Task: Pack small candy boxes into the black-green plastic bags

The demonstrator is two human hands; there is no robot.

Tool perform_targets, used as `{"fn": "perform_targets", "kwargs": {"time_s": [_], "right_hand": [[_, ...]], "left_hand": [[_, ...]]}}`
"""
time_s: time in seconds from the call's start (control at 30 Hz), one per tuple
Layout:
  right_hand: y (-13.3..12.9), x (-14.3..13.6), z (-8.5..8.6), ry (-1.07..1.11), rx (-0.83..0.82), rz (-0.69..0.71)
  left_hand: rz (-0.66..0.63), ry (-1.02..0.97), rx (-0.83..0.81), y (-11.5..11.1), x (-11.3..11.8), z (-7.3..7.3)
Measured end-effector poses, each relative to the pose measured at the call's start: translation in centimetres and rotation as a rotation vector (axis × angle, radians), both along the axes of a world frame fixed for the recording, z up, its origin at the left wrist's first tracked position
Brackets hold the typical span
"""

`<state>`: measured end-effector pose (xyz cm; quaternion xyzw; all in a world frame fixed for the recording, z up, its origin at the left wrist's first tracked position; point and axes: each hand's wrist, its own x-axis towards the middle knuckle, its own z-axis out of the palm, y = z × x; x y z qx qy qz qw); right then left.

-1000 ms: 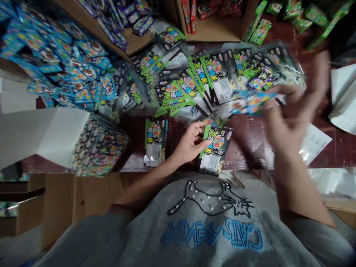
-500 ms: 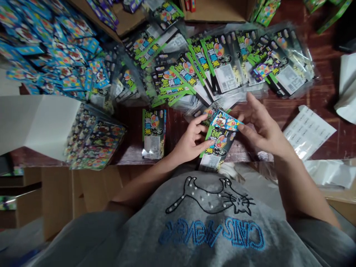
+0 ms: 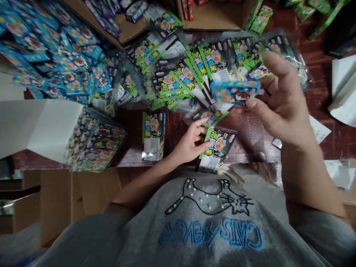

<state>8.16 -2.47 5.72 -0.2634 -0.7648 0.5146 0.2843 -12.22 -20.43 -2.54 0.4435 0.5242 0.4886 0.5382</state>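
1. Blue box [image 3: 235,92] is up in the right hand [image 3: 286,100], in front of the row of black-and-green pouches [image 3: 183,79].
2. Pouch [image 3: 219,146] sits under the left hand [image 3: 191,142], at the near edge of the desk, tilted a bit.
3. Desk [image 3: 133,135] is dark red and glossy. Second pouch [image 3: 154,135] lies flat left of the left forearm; printed stack [image 3: 96,142] further left, beside a white flap [image 3: 41,128].
4. Further out: heap of blue boxes [image 3: 69,66] far left, cardboard carton [image 3: 217,21] at the back, green boxes [image 3: 261,20] right of it, white sheet [image 3: 346,92] far right.
5. Hard to read: blue box is motion-blurred; carton is cut off by the top edge. Black object [image 3: 340,33] upper right, can't identify. Right hand and forearm hide part of the desk.
6. Right fingers: pinching the blue box by its right end, thumb below, index finger blurred and raised.
7. Left fingers: thumb on the pouch's face, the rest loosely curled at its left side.
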Motion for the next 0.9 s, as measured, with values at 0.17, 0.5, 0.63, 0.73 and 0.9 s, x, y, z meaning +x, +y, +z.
{"fn": "perform_targets", "kwargs": {"time_s": [0.17, 0.5, 0.63, 0.73, 0.9], "right_hand": [[-3.3, 1.7, -5.4, 0.07, 0.054, -0.013], [-2.8, 3.3, -3.9, -0.225, 0.171, 0.129], [-3.1, 2.7, -3.2, -0.187, 0.201, 0.136], [-4.5, 3.0, -4.3, -0.203, 0.171, 0.179], [-8.0, 3.3, -7.8, -0.064, 0.166, -0.223]], "left_hand": [[0.011, 0.014, 0.04, -0.2, -0.5, -0.8], [-0.275, -0.088, 0.028, 2.4, -2.4, 0.6], [-0.274, -0.012, 0.084, 2.9, -2.5, 0.5], [-0.22, 0.008, 0.069, 2.3, -2.5, -0.5], [0.053, -0.004, 0.104, 0.9, -1.7, -2.6]]}}
